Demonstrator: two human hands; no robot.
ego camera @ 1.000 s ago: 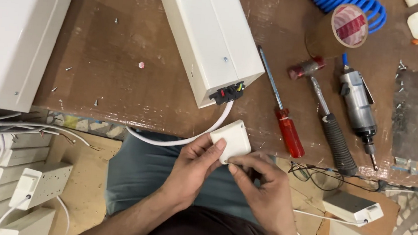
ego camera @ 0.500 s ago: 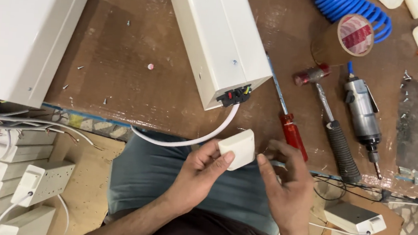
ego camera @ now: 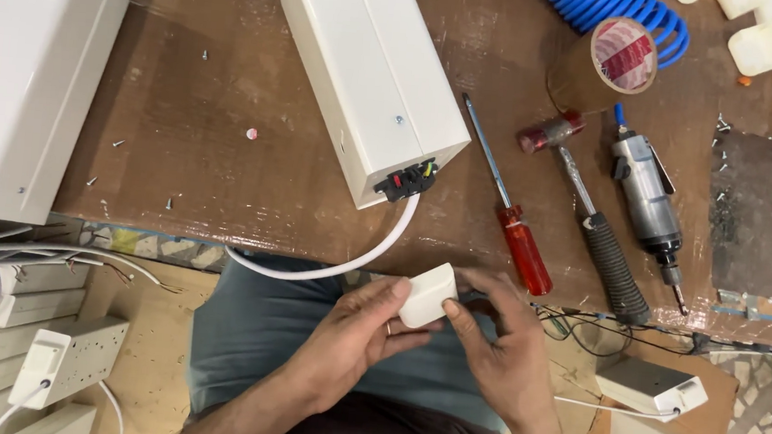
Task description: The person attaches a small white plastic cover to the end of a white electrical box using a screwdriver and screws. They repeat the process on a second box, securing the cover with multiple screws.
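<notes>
White plastic fills the middle of the head view: a small white plug block (ego camera: 428,294) is held just off the near edge of the brown desk (ego camera: 227,140), above the person's lap. The left hand (ego camera: 354,334) pinches the block from the left side, thumb up against its edge and fingers curled under. The right hand (ego camera: 500,341) grips it from the right, thumb pressed on its lower corner and fingers closed around the far end. A white cable (ego camera: 327,263) curves from the block's side up to the black connector (ego camera: 404,180) at the end of a long white metal box (ego camera: 370,69) lying on the desk.

To the right of the box lie a red-handled screwdriver (ego camera: 523,246), a hammer (ego camera: 588,210) with a black grip, and a grey air tool (ego camera: 649,201), side by side. Beyond them sit a roll of brown tape (ego camera: 604,64) and a blue coiled hose (ego camera: 605,5). A second white box (ego camera: 22,60) covers the left end of the desk. Below it, on the floor at left, white power strips (ego camera: 44,365) are stacked with loose wires. Small screws are scattered over the desk.
</notes>
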